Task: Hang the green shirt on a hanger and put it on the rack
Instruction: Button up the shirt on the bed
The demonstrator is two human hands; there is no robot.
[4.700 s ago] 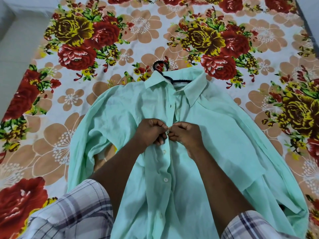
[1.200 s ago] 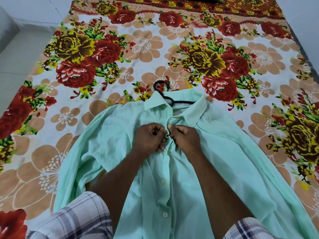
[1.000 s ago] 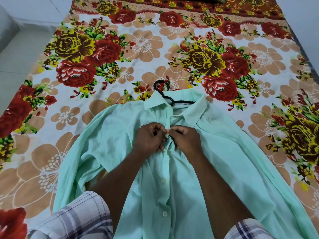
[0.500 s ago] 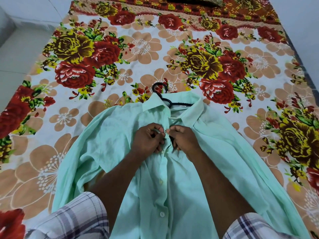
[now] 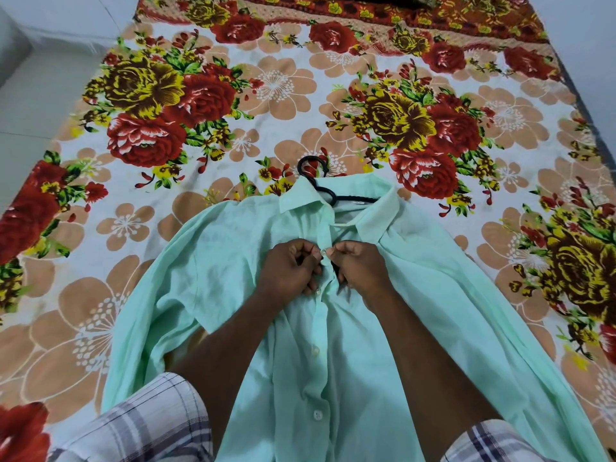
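Head camera is looking down on a green shirt (image 5: 333, 378) that is lying front-up on a flowered bedsheet (image 5: 266, 95), spreading across the lower middle of the view with its collar (image 5: 301, 198) pointing away from the person. A black hanger (image 5: 328, 195) is sitting inside the shirt: its hook is poking out past the collar onto the sheet, and a stretch of its bar is showing in the open neck.

Both hands are meeting at the shirt's front strip, just below the collar. The left hand (image 5: 288, 271) is curling its fingers and pinching the cloth edge beside a small white button (image 5: 323, 251). The right hand (image 5: 361, 271) is curled too, its thumb and forefinger pinching the cloth at that button from the other side. The two sets of fingertips are almost touching. Two more white buttons are showing lower down the front.

The shirt's arms are spreading out to either side over the sheet. Checked sleeves (image 5: 143, 425) are covering the person's upper arms at the bottom corners. A pale floor (image 5: 33, 95) is showing along the left of the bed.
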